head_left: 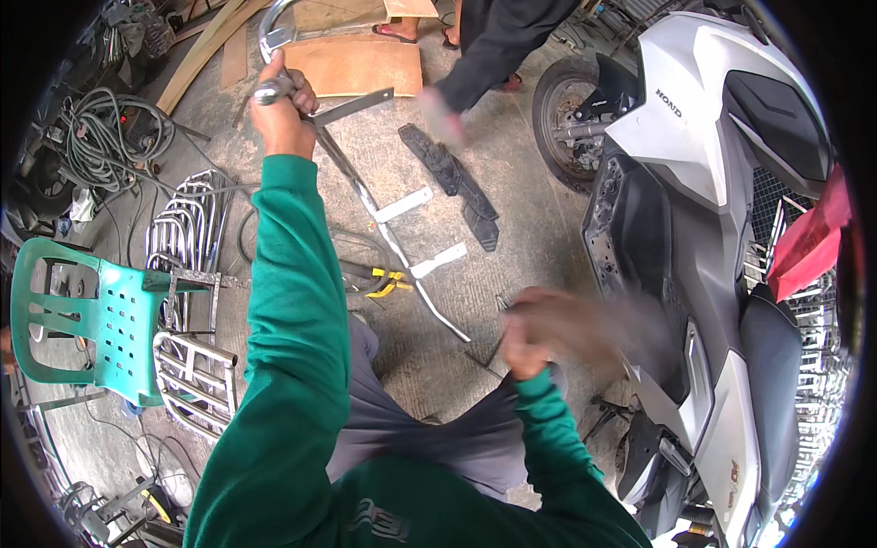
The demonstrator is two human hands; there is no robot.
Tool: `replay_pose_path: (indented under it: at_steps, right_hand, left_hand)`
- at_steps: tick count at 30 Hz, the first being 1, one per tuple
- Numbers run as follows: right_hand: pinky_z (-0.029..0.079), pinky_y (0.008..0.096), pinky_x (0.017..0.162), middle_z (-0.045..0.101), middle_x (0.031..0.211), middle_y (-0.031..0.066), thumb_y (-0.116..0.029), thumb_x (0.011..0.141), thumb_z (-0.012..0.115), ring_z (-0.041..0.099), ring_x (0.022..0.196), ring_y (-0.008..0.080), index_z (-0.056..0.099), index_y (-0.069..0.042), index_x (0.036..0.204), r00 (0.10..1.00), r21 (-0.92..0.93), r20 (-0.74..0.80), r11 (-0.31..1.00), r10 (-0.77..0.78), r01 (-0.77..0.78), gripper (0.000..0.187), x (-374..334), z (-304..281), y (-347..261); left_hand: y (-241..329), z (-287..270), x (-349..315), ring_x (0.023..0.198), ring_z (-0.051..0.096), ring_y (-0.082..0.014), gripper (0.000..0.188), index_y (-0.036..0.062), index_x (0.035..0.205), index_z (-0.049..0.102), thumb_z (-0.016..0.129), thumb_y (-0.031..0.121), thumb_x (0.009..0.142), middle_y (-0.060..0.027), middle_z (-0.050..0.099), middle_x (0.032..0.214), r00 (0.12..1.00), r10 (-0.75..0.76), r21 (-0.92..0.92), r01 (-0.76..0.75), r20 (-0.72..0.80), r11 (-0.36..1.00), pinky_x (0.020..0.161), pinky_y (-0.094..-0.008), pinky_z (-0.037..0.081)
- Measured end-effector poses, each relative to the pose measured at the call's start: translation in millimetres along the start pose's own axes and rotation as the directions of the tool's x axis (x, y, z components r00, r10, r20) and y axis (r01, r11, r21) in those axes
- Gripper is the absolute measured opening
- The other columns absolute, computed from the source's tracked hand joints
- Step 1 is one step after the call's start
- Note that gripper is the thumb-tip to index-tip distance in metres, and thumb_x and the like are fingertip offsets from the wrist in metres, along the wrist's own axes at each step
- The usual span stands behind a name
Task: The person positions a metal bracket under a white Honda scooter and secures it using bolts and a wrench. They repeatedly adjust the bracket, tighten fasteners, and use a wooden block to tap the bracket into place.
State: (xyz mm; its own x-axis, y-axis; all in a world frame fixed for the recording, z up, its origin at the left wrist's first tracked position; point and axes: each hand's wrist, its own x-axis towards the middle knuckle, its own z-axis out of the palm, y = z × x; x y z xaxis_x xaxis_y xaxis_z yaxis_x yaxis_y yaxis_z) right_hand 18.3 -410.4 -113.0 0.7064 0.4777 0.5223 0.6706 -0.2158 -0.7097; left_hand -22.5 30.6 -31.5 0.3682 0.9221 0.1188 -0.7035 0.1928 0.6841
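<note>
My left hand (288, 105) is raised at the upper left, its fingers wrapped round a bent chrome metal tube (395, 244). Flat metal tabs stick out along the tube, which slants down toward my knees. Near my right knee, my right hand (523, 345) is partly smeared by motion. Its fingers look closed, and a brown blur (603, 324) stretches from it toward the motorcycle; what this is I cannot make out. Yellow-and-black pliers (388, 281) lie on the floor beside the tube.
A white and grey motorcycle (681, 146) stands at right. Black plastic trim (448, 178) lies ahead, near another person's legs (502, 46). At left are a green plastic chair (123, 320), chrome racks (196, 379) and coiled cable (110, 137). Plywood (352, 68) lies farther off.
</note>
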Motion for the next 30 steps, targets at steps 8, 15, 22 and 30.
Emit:
replay_pose_path:
  at_steps: [8,15,22,30]
  right_hand:
    - [0.056,0.0496,0.087,0.075,0.109,0.0289,-0.024,0.085,0.088,0.075,0.102,0.0457,0.053,0.001,0.128,0.786,-0.200,0.325,0.851,0.525,-0.486,0.061,-101.9,11.9,56.9]
    - [0.054,0.0473,0.092,0.070,0.117,0.0257,-0.022,0.086,0.089,0.070,0.108,0.0347,0.054,0.004,0.131,0.899,-0.111,0.244,0.931,0.364,-0.346,0.063,-31.5,2.7,12.9]
    - [0.054,0.0400,0.091,0.059,0.126,0.0195,-0.012,0.091,0.080,0.062,0.108,0.0274,0.034,0.003,0.152,0.958,0.405,-0.267,0.891,-0.101,0.207,0.077,34.8,-36.8,-9.2]
    - [0.056,0.0527,0.087,0.070,0.111,0.0325,-0.025,0.087,0.085,0.073,0.102,0.0492,0.051,0.000,0.135,0.862,-0.260,0.320,0.911,0.394,-0.320,0.065,-73.2,21.9,83.1]
  left_hand:
    - [-0.4,-20.2,23.8,0.057,0.060,-0.0189,0.025,-0.0008,0.098,0.078,0.083,0.023,0.093,-0.0093,0.066,0.077,0.965,0.231,0.101,-0.219,-0.125,0.970,0.050,-0.0362,0.047]
    - [6.7,-49.8,32.2,0.049,0.049,-0.0169,0.037,0.0092,0.076,0.061,0.076,0.034,0.098,-0.0056,0.056,0.064,0.999,0.025,0.057,-0.022,-0.048,0.998,0.045,-0.0333,0.036]
    - [15.7,-41.9,30.0,0.049,0.037,-0.0168,0.048,0.0124,0.070,0.051,0.068,0.046,0.101,-0.0023,0.042,0.056,0.995,-0.095,-0.031,0.094,-0.026,0.995,0.054,-0.0335,0.033]
    - [1.2,-17.3,9.7,0.054,0.049,-0.0148,0.036,0.0122,0.075,0.060,0.074,0.037,0.098,-0.0016,0.049,0.060,0.999,0.001,0.083,0.002,-0.040,0.997,0.051,-0.0310,0.036]
